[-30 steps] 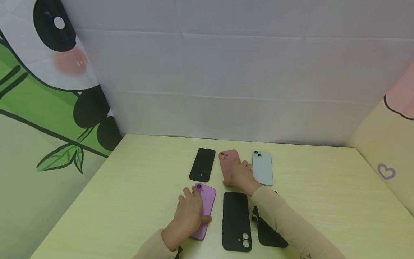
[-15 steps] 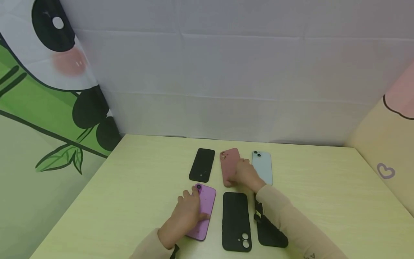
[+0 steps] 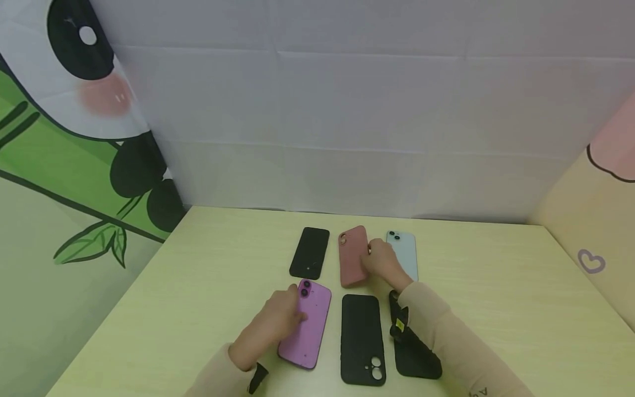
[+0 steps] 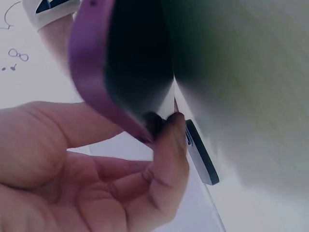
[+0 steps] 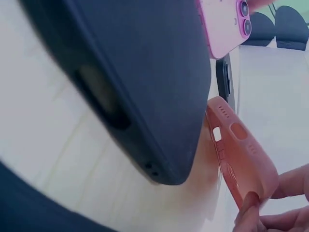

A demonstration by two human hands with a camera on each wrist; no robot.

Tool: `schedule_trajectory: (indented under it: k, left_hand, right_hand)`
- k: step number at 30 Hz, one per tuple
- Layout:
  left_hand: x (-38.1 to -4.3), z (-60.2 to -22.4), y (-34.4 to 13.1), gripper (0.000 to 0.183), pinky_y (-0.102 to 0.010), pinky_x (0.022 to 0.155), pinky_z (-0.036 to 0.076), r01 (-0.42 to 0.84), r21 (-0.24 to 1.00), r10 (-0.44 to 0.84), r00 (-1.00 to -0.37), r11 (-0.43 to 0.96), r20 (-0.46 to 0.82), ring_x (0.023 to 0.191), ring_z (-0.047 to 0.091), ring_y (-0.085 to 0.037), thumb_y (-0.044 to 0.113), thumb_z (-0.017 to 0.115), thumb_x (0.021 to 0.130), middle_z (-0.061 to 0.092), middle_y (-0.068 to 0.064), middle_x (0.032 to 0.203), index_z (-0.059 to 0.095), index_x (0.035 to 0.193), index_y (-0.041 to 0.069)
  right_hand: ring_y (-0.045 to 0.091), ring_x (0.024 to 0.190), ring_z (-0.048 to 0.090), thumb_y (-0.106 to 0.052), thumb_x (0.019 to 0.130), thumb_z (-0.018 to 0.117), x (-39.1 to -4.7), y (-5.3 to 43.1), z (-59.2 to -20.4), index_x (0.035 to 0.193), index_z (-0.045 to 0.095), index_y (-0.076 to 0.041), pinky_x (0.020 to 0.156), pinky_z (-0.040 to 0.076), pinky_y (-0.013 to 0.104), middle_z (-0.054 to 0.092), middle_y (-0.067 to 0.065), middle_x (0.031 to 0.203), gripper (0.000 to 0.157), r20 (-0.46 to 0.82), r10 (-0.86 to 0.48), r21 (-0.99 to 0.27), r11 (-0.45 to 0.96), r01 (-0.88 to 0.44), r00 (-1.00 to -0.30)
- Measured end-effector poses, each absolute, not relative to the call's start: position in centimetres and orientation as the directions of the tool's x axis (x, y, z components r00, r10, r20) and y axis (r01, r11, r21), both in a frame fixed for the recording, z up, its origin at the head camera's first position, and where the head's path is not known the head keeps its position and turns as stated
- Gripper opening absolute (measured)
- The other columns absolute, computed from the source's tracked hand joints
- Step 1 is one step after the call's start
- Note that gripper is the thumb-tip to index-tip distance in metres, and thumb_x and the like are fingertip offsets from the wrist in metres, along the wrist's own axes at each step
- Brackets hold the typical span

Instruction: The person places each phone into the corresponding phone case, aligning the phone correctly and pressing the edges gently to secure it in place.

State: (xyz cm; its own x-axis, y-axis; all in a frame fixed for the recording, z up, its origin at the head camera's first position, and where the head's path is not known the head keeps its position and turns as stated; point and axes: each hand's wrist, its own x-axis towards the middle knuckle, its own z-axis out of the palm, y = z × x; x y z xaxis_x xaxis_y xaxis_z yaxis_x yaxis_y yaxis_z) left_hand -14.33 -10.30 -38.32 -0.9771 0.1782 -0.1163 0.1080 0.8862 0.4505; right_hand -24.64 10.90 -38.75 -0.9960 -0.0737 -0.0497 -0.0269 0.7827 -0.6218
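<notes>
My left hand point(image 3: 278, 315) grips the left edge of a purple phone point(image 3: 316, 325), whose two camera lenses face up. In the left wrist view the dark screen side shows beneath the purple frame point(image 4: 87, 67), with thumb and fingers at that edge. A pink phone case point(image 3: 351, 259) is farther back; my right hand point(image 3: 385, 260) pinches it by its right edge. The right wrist view shows this case point(image 5: 234, 150) tilted on its side, hollow inside, with finger and thumb at one corner.
A black phone case point(image 3: 362, 336) lies between my arms. Another black case point(image 3: 416, 361) sits partly under my right sleeve. At the back are a black phone point(image 3: 310, 252) and a light blue phone point(image 3: 404, 255), the latter right beside my right hand. A pale wall point(image 3: 317, 182) stands behind the table.
My left fingers have drawn in to the purple phone's left edge, uncovering both lenses. My right hand has shifted right from over the pink case to its right edge, and the case has tilted.
</notes>
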Motion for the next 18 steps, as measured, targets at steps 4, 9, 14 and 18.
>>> schedule_trajectory:
  k: [4,9,14,18]
  left_hand:
    - [-14.6,-38.2,-10.9,0.017,-0.028,0.052,0.045,0.122,0.518,0.204,-0.974,0.846,-0.103,0.065,0.052,-0.018,0.008,0.063,0.084,0.054,-0.011,0.071,0.052,0.086,-0.004]
    - [-14.9,-38.4,-11.5,0.010,-0.024,0.048,0.038,0.140,0.583,0.230,-0.970,0.800,-0.082,0.060,0.046,-0.015,0.006,0.056,0.088,0.050,-0.007,0.068,0.051,0.085,-0.002]
    - [-15.2,-38.6,-11.8,0.009,-0.023,0.047,0.036,0.152,0.612,0.243,-0.968,0.776,-0.068,0.057,0.043,-0.014,0.005,0.049,0.090,0.047,-0.006,0.066,0.050,0.087,-0.003]
    - [-15.3,-38.6,-11.8,0.009,-0.024,0.046,0.034,0.129,0.632,0.233,-0.969,0.764,-0.084,0.056,0.042,-0.014,0.005,0.047,0.091,0.044,-0.006,0.066,0.048,0.084,-0.001]
  right_hand:
    - [0.013,0.055,0.045,-0.009,0.086,0.050,-24.8,11.2,-38.8,0.098,0.060,0.011,0.047,0.036,0.021,0.055,0.010,0.069,0.025,-0.055,-0.066,-0.659,0.752,-0.013,-0.996]
    - [0.015,0.064,0.054,-0.011,0.087,0.051,-25.1,11.4,-39.1,0.107,0.059,0.010,0.051,0.044,0.022,0.064,0.020,0.092,0.030,-0.096,-0.048,-0.722,0.691,0.037,-0.994]
    - [0.018,0.073,0.057,-0.010,0.086,0.049,-25.0,11.5,-38.9,0.110,0.057,0.009,0.056,0.047,0.024,0.059,0.024,0.108,0.032,-0.161,-0.031,-0.791,0.602,0.110,-0.986]
    - [0.018,0.076,0.058,-0.008,0.086,0.047,-25.0,11.5,-38.7,0.116,0.052,0.010,0.059,0.050,0.025,0.056,0.024,0.109,0.035,-0.213,-0.029,-0.831,0.532,0.166,-0.977]
